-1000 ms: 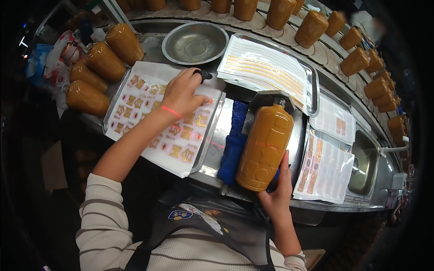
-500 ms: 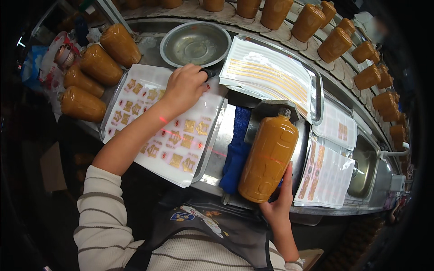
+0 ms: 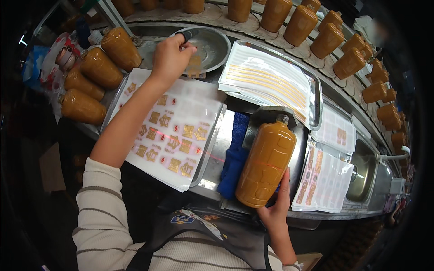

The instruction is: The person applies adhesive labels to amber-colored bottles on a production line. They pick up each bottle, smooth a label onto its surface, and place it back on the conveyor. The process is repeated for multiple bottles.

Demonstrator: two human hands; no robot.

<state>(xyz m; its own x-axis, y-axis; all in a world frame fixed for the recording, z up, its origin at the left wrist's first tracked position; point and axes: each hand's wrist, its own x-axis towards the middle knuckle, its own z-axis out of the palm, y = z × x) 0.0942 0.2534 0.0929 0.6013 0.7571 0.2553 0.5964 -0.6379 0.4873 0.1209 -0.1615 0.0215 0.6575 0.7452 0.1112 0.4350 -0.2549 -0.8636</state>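
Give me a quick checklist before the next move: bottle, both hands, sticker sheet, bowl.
1. Orange bottle lying on its side in the metal holder: ok.
2. Right hand at the bottle's base, steadying it: ok.
3. Left hand over the steel bowl, a dark tool pinched in its fingers: ok.
4. A sticker caught in that pinch: cannot tell.
5. Sticker sheet flat in its tray, gold labels left on it: ok.
6. Blue cloth beside the bottle, touching or apart: cannot tell.
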